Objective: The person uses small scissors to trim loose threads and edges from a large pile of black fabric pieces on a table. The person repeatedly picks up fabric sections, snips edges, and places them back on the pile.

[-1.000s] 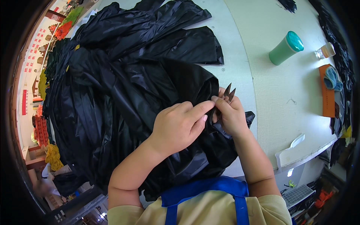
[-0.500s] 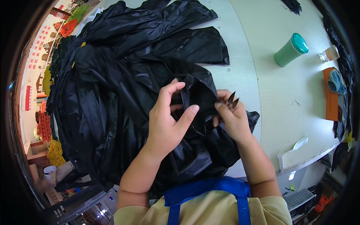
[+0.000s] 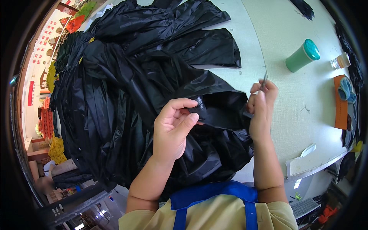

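Observation:
A heap of shiny black garments (image 3: pixel 111 107) with gathered parts spreads over the pale table. My left hand (image 3: pixel 168 132) is closed, thumb and fingertips pinching a fold of the black cloth. To its right, an opening in the cloth gapes, with dark inside surfaces showing. Small thread snips (image 3: pixel 264 79) stick up out of my right hand (image 3: pixel 263 111), which is curled around them at the right end of this opening. The cloth's edge meets the right hand's lower fingers; whether they grip it I cannot tell.
On the table (image 3: pixel 281 103) at right stand a green lidded cup (image 3: pixel 301 57) and a small jar (image 3: pixel 341 61). Beyond lies an orange box (image 3: pixel 339 105) with a blue cloth item (image 3: pixel 346 90) on it. A person (image 3: pixel 57 168) is at far left.
My right hand has moved up and right, and the snips now point upward. The cloth between my hands has spread wider. My left thumb and fingers have come closer together on the cloth.

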`<state>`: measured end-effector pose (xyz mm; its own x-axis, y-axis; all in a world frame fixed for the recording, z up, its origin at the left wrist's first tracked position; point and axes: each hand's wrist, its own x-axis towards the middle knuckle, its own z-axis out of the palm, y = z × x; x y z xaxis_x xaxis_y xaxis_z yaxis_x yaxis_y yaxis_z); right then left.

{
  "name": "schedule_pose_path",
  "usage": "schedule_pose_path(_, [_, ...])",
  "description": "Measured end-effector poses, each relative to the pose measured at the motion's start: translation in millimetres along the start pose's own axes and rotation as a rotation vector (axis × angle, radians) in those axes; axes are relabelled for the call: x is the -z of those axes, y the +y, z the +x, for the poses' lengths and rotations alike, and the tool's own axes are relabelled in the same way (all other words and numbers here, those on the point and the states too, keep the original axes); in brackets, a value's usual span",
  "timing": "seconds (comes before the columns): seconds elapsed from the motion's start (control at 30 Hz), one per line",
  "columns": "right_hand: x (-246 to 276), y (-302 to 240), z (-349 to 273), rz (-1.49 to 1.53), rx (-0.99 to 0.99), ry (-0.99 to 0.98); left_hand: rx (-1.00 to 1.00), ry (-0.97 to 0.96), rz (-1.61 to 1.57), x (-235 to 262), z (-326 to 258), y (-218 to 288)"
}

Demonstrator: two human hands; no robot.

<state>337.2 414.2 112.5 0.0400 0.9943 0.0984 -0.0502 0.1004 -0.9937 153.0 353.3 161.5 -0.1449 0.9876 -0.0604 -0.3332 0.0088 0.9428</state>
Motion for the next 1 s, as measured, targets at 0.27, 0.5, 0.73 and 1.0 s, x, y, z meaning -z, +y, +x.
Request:
schedule_pose_path(0.27, [-9.0,-39.8,-15.4,-0.410,0.248,-0.374,-0.038,0.034,0.058,-2.9,-3.7,-2.0])
schedule_pose_path(0.5, [-15.0,-39.9,-15.6,-0.391,0.232,-0.391,-0.113,0.051,0.168,-2.2,-8.0,-8.6])
schedule_pose_path(0.73, [-21.0,-37.4,-16.7,-0.317,0.230,-0.339,-0.122,0.026,0.193,-4.7,-9.6,-10.2])
schedule_pose_path(1.0, [-19.6,-29.4,-14.8,-0.201,0.083,-0.391,-0.063,0.021,0.126,-2.0,-6.9,-12.4])
